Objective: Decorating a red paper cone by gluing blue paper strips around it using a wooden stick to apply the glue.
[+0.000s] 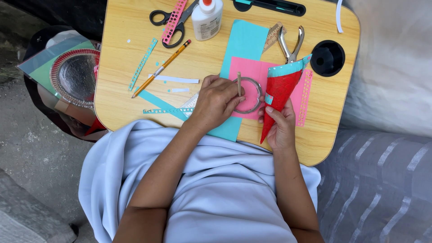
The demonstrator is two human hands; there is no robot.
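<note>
My left hand (pixel 216 101) grips a short pencil (pixel 239 84) upright against a clear round ring (pixel 252 95) that lies on a pink paper sheet (pixel 252 72). My right hand (pixel 280 126) holds a red paper cone (pixel 280 92) with a teal rim, point toward me, resting on the pink sheet. A teal paper sheet (pixel 245 42) lies under the pink one on a wooden lap table (pixel 121 45).
On the table: black scissors (pixel 173 22), a white glue bottle (pixel 207 18), a yellow pencil (pixel 159 69), a metal hole punch (pixel 290 45), a pink punched strip (pixel 173 20), teal strips (pixel 144 63), a black cup hole (pixel 327 57). A silver foil plate (pixel 74 76) sits at the left.
</note>
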